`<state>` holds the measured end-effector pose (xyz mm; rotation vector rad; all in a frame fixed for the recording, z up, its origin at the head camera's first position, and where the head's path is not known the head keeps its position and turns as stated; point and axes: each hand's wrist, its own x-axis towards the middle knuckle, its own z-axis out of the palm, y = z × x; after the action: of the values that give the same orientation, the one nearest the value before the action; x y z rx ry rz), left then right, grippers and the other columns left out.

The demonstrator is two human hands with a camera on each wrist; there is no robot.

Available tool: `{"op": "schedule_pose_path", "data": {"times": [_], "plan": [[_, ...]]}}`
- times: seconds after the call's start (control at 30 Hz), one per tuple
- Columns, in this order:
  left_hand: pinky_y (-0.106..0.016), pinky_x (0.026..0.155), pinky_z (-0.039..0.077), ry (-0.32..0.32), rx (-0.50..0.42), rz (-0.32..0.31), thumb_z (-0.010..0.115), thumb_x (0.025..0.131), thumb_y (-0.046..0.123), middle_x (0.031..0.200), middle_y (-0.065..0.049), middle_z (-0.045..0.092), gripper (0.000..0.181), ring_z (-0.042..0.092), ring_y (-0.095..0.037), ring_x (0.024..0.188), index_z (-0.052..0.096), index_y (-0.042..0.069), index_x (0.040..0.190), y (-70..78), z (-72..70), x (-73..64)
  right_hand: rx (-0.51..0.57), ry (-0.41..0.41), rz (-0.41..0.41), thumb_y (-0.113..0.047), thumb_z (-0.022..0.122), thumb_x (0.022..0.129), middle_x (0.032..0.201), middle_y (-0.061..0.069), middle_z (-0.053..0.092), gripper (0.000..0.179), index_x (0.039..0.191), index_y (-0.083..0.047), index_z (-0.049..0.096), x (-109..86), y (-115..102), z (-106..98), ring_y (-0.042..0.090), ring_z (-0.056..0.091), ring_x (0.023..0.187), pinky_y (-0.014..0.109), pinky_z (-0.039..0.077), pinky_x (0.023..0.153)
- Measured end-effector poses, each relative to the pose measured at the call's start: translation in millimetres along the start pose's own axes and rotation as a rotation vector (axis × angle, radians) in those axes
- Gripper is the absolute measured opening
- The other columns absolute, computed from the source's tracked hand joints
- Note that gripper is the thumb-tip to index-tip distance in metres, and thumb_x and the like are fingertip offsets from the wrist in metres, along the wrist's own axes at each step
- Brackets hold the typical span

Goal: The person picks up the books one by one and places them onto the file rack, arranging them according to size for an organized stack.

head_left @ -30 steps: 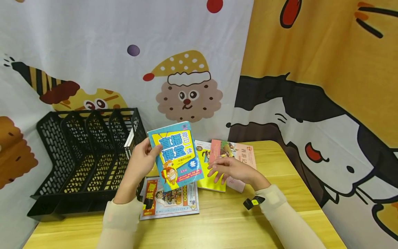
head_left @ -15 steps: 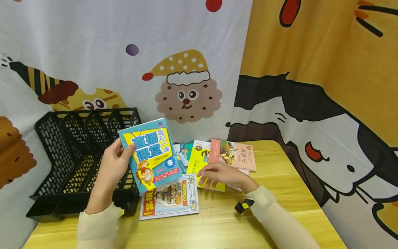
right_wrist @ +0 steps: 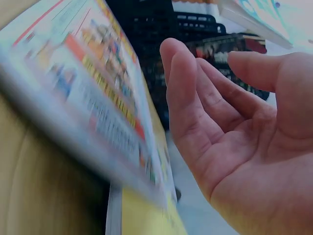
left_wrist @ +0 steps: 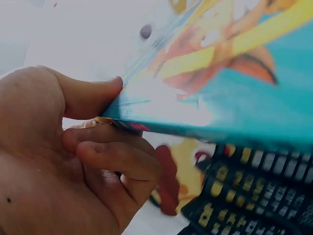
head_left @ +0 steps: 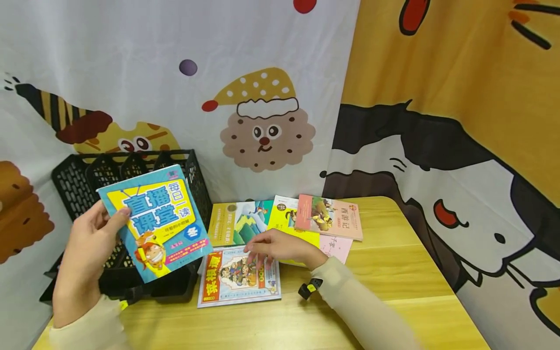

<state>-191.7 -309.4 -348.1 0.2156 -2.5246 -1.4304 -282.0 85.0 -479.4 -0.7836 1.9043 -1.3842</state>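
Blue book [head_left: 153, 231] is pinched at its L edge by the person's L hand [head_left: 85, 262], thumb in front, fingers behind. Vs. a sec ago, that hand's swung left w/ it, so the book now hangs before the black rack [head_left: 70, 184]; can't tell if they touch. R hand [head_left: 282, 245] has followed left, fingers loosely bent, holding nothing, over the red-titled book [head_left: 236, 291]. Beyond R hand, a green book [head_left: 251, 226] is now uncovered, w/ yellow book [head_left: 284, 214] alongside on the bench [head_left: 411, 272]. Prob. means the carry's under way, blue book not yet set down.
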Motion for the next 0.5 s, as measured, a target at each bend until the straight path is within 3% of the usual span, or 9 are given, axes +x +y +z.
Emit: {"op": "schedule_pose_path", "data": {"times": [0.13, 0.3, 0.4, 0.5], "plan": [[-0.023, 0.065, 0.046, 0.039, 0.016, -0.038, 0.055, 0.116, 0.043, 0.096, 0.026, 0.068, 0.052, 0.062, -0.009, 0.078, 0.051, 0.014, 0.158, -7.7, -17.1, -3.9, 0.021, 0.017, -0.011, -0.039, 0.056, 0.117, 0.120, 0.010, 0.082, 0.045, 0.141, -0.004, 0.072, 18.8, -11.0, 16.2, 0.039, 0.081, 0.096, 0.046, 0.068, 0.077], [-0.014, 0.066, 0.053, 0.134, -0.023, -0.085, 0.058, 0.115, 0.039, 0.091, 0.030, 0.068, 0.043, 0.068, -0.002, 0.073, 0.055, 0.018, 0.152, -11.6, -30.0, -7.8, 0.029, 0.071, -0.016, -0.043, 0.055, 0.117, 0.130, 0.017, 0.079, 0.048, 0.147, -0.008, 0.068, 38.2, -27.1, 40.5, 0.041, 0.082, 0.098, 0.059, 0.067, 0.081], [-0.012, 0.065, 0.051, 0.199, -0.075, -0.150, 0.059, 0.114, 0.039, 0.093, 0.032, 0.067, 0.044, 0.065, 0.000, 0.073, 0.054, 0.024, 0.155, -10.0, -37.1, -9.4, 0.007, 0.102, -0.002, -0.045, 0.058, 0.115, 0.132, 0.019, 0.077, 0.046, 0.150, -0.015, 0.066, 48.9, -34.1, 52.8, 0.038, 0.083, 0.094, 0.056, 0.068, 0.079], [-0.010, 0.063, 0.050, 0.276, -0.126, -0.233, 0.061, 0.113, 0.042, 0.100, 0.030, 0.068, 0.049, 0.063, 0.000, 0.076, 0.052, 0.028, 0.160, -6.2, -41.6, -10.4, -0.030, 0.119, 0.019, -0.046, 0.060, 0.114, 0.133, 0.011, 0.077, 0.047, 0.154, -0.021, 0.062, 57.7, -39.0, 64.0, 0.032, 0.083, 0.090, 0.049, 0.068, 0.075]]}}
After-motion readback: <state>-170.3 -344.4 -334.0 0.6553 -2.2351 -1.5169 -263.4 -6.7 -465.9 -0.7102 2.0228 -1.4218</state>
